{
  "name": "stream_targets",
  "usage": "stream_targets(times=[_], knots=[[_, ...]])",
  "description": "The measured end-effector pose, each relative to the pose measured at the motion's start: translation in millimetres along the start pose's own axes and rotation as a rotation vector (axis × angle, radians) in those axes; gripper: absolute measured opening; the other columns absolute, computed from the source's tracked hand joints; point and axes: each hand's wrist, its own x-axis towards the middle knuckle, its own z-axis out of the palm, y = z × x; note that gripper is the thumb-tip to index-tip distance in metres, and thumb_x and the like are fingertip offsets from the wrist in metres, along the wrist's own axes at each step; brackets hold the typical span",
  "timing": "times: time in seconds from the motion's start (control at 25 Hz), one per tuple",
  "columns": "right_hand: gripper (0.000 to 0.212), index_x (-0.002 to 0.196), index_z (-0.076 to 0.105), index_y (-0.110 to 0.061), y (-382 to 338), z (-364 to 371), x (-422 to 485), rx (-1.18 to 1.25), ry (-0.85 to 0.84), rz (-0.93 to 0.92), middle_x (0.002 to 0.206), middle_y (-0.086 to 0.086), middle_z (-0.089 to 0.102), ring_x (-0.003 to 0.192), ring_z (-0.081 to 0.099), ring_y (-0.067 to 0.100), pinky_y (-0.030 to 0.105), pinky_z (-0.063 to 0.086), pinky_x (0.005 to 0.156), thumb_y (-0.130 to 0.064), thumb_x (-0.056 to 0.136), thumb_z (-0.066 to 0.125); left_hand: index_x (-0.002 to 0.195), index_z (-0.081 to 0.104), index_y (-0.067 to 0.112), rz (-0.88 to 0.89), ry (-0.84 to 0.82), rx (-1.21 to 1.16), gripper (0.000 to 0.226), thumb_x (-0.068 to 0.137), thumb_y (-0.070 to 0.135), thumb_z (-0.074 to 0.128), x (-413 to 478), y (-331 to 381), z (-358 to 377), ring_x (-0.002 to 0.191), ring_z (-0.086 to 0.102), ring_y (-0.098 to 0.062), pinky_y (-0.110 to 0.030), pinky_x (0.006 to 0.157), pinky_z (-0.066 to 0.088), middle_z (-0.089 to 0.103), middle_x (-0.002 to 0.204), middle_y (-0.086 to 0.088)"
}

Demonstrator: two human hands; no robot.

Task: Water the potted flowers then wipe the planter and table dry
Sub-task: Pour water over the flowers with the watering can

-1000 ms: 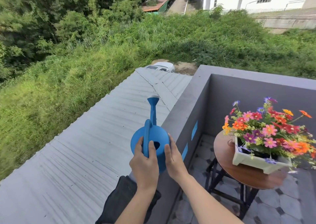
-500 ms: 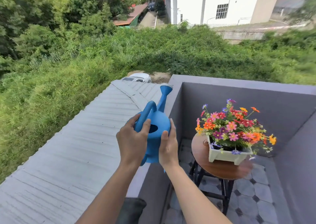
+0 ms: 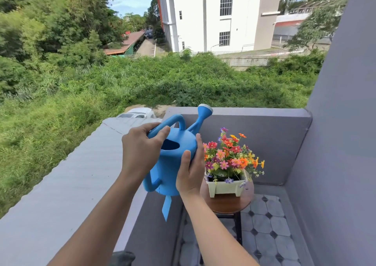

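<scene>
Cloth (image 3: pixel 122 258): a dark bundle at 6 o'clock of the view, untouched; what it is made of cannot be told.
Left hand (image 3: pixel 140 152): fingers curled round the can's top handle, thumb over it.
Can (image 3: pixel 171 166): blue, held in the air and slightly tilted, with no water visible at its opening.
Spout (image 3: pixel 200 119): points to 1 o'clock, its rose above the far wall and not yet over the blooms.
Right hand (image 3: pixel 191 174): laid flat on the can's side, fingers straight, steadying rather than clasping.
Flowers (image 3: pixel 230 154): at the can's 3 o'clock, just beside the right hand.
Planter (image 3: pixel 225 187): white, standing on the table (image 3: pixel 227 203) at the can's 4 o'clock.
Change: a second ago the can sat low at the ledge, spout at 12 o'clock; it has since risen and swung right.
Meaning: probably the carry before the pour; watering and wiping both remain.
</scene>
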Motion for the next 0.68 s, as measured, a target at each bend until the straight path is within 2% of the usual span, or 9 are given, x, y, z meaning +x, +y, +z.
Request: stream_targets(times=[0.12, 0.2, 0.32, 0.4, 0.52, 0.68], knots=[[0.084, 0.146, 0.03, -0.009, -1, -8, -7, -0.052, 0.027, 0.017, 0.152, -0.002, 0.032, 0.141, 0.029, 0.01, 0.033, 0.031, 0.113, -0.069, 0.088, 0.014, 0.086, 0.075, 0.025, 0.013, -0.025, 0.08, 0.009, 0.083, 0.03, 0.068, 1, 9, 4, 0.053, 0.055, 0.002, -0.007, 0.049, 0.038, 0.071, 0.064, 0.007], [0.081, 0.146, 0.027, -0.005, -1, -12, -8, -0.123, 0.006, -0.043, 0.153, 0.002, 0.029, 0.141, 0.026, 0.011, 0.031, 0.028, 0.115, -0.064, 0.091, 0.015, 0.087, 0.075, 0.022, 0.004, -0.044, 0.149, 0.012, 0.082, 0.031, 0.069, 5, 15, 5, 0.05, 0.049, -0.006, -0.01, 0.043, 0.035, 0.068, 0.065, -0.004], [0.07, 0.144, 0.026, -0.004, 1, -19, -7, -0.174, -0.034, -0.157, 0.154, 0.013, 0.028, 0.143, 0.025, 0.02, 0.025, 0.022, 0.116, -0.054, 0.096, 0.02, 0.085, 0.074, 0.019, -0.013, -0.092, 0.184, 0.011, 0.082, 0.029, 0.07, 10, 22, 6, 0.037, 0.042, -0.005, -0.014, 0.04, 0.031, 0.055, 0.054, -0.002], [0.064, 0.141, 0.029, -0.005, 1, -22, -7, -0.198, -0.05, -0.196, 0.153, 0.019, 0.03, 0.144, 0.025, 0.026, 0.029, 0.023, 0.117, -0.051, 0.097, 0.022, 0.085, 0.075, 0.015, -0.035, -0.111, 0.165, 0.014, 0.082, 0.027, 0.07, 12, 23, 6, 0.033, 0.039, -0.005, -0.023, 0.045, 0.031, 0.048, 0.05, 0.0], [0.057, 0.138, 0.032, -0.008, 1, -29, -6, -0.236, -0.085, -0.289, 0.151, 0.021, 0.031, 0.145, 0.022, 0.028, 0.037, 0.024, 0.117, -0.047, 0.097, 0.024, 0.086, 0.076, 0.011, -0.05, -0.128, 0.146, 0.016, 0.081, 0.026, 0.071, 14, 22, 8, 0.041, 0.035, -0.011, -0.025, 0.049, 0.031, 0.047, 0.053, -0.002], [0.057, 0.138, 0.033, -0.006, 5, -45, 0, -0.37, -0.143, -0.466, 0.15, 0.021, 0.033, 0.144, 0.022, 0.029, 0.038, 0.023, 0.118, -0.045, 0.098, 0.025, 0.084, 0.077, 0.011, -0.038, -0.168, 0.157, 0.018, 0.08, 0.028, 0.072, 15, 25, 8, 0.046, 0.032, -0.017, -0.026, 0.053, 0.032, 0.047, 0.059, -0.007]])
